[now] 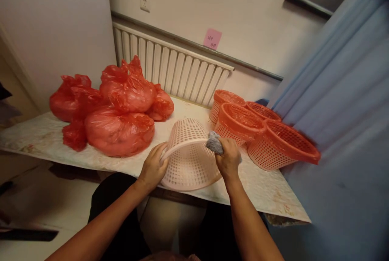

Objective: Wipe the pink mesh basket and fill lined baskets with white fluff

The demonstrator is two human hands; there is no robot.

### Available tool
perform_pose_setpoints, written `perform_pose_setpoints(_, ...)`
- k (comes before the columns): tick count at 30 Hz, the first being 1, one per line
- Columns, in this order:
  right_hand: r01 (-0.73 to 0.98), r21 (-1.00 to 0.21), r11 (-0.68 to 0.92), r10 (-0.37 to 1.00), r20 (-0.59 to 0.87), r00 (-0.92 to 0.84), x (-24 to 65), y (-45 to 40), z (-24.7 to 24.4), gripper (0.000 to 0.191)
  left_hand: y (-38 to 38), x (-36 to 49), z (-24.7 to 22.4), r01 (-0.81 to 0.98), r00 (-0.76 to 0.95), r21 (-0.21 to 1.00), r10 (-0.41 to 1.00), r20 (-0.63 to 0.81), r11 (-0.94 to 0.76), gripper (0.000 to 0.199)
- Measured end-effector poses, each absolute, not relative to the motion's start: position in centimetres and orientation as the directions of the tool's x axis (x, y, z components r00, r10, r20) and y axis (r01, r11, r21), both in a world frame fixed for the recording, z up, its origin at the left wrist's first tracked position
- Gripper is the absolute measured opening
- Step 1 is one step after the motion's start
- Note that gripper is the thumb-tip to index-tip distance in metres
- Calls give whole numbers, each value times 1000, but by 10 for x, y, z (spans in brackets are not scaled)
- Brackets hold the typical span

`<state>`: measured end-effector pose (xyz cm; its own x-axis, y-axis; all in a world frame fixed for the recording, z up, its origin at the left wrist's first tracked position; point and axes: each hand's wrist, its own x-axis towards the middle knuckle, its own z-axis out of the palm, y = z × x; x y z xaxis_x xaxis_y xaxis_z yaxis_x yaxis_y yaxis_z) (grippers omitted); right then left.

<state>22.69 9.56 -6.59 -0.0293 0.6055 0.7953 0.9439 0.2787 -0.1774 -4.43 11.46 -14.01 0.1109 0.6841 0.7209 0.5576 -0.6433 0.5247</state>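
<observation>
A pale pink perforated plastic basket (188,131) lies tilted on its side at the table's front edge, its mouth facing me. My left hand (153,167) grips the left side of its rim, fingers over the outside. In my right hand (229,156) is a bunched grey cloth (214,143), pressed against the right part of the rim. Part of the cloth is hidden by the fingers. Inside, the basket shows nothing but its holed wall.
Several knotted red plastic bags (120,133), full and bulging, are heaped on the left of the covered table (258,188). Several perforated baskets lined with red bags (270,155) stand on the right, beside a blue curtain (337,103). A radiator (176,66) runs behind.
</observation>
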Motion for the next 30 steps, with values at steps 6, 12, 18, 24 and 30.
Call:
perform_pose_setpoints(6, 911, 159, 381, 622, 684, -380, 197, 99, -37, 28, 124, -22, -110, 485, 313, 418, 599, 737, -768, 57)
perform_pose_setpoints(12, 915, 52, 400, 622, 717, -313, 205, 96, -49, 32, 129, -26, -119, 439, 370, 434, 599, 711, -787, 65)
perform_pose_setpoints(18, 908, -155, 389, 606, 785, -126, 225, 94, -78, 36, 125, -37, -133, 433, 319, 458, 607, 728, -776, 61)
perform_pose_setpoints(24, 815, -507, 281, 553, 779, 295, 240, 89, -132, 26, 122, -48, -147, 431, 272, 476, 613, 742, -767, 64)
perform_pose_setpoints(30, 448, -894, -23, 564, 358, 744, 234, 74, -217, 53, 118, -56, -159, 436, 218, 528, 655, 723, -729, 61)
